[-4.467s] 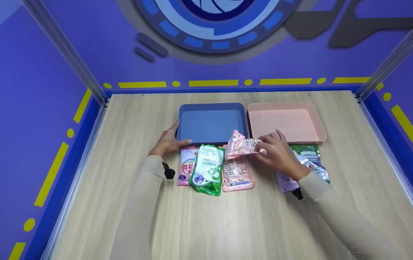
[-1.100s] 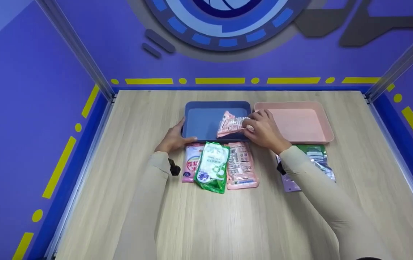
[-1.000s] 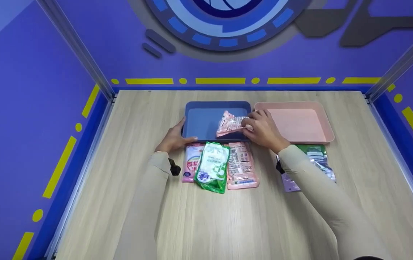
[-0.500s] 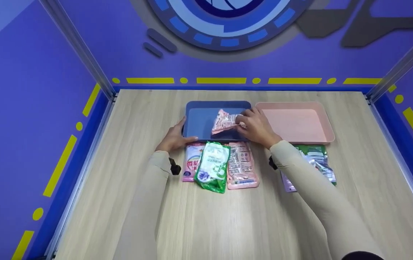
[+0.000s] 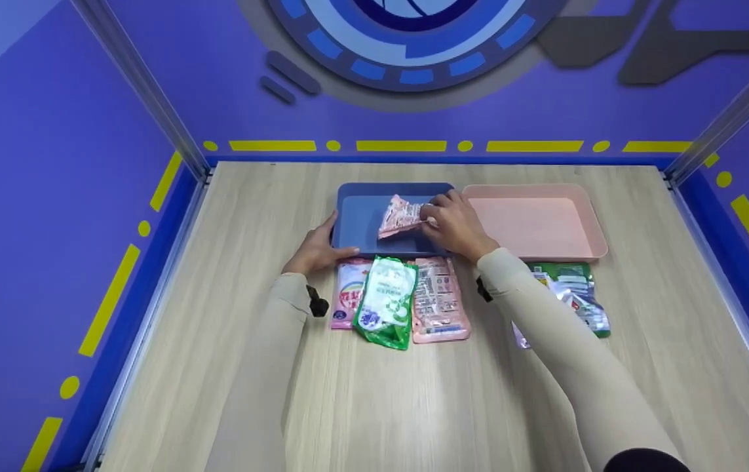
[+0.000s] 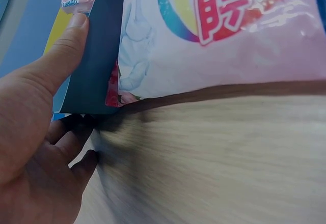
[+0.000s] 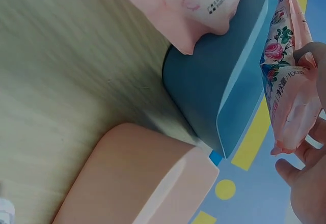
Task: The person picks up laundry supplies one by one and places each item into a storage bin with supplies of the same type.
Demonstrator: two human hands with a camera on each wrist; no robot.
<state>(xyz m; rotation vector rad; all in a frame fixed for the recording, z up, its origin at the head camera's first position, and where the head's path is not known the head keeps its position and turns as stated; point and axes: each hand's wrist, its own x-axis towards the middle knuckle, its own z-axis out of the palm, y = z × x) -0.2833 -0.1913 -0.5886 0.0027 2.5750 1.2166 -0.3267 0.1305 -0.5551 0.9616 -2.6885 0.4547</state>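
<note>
My right hand (image 5: 456,224) pinches a crumpled pink pouch (image 5: 402,216) over the blue tray (image 5: 360,226). Flowers and small print cover that pouch (image 7: 285,81) in the right wrist view. At the tray's front left corner, my left hand (image 5: 314,251) holds on, its thumb along the front wall and its fingers round the side. Below the tray lie a pink-and-white packet (image 5: 346,298), a green-and-white pouch (image 5: 385,301) partly over it, and a second pink pouch (image 5: 440,308). The left wrist view shows the pink-and-white packet (image 6: 219,40) close against the tray wall.
A pink tray (image 5: 535,226) stands just right of the blue one. In front of it lies a green and silver pouch (image 5: 587,311), with a purple packet (image 5: 521,337) mostly hidden by my right sleeve. Purple panels (image 5: 413,118) border the wooden table (image 5: 374,406).
My right hand has carried the pink pouch from above the pouches in front up over the blue tray, then further left. My left hand keeps its place at the tray corner.
</note>
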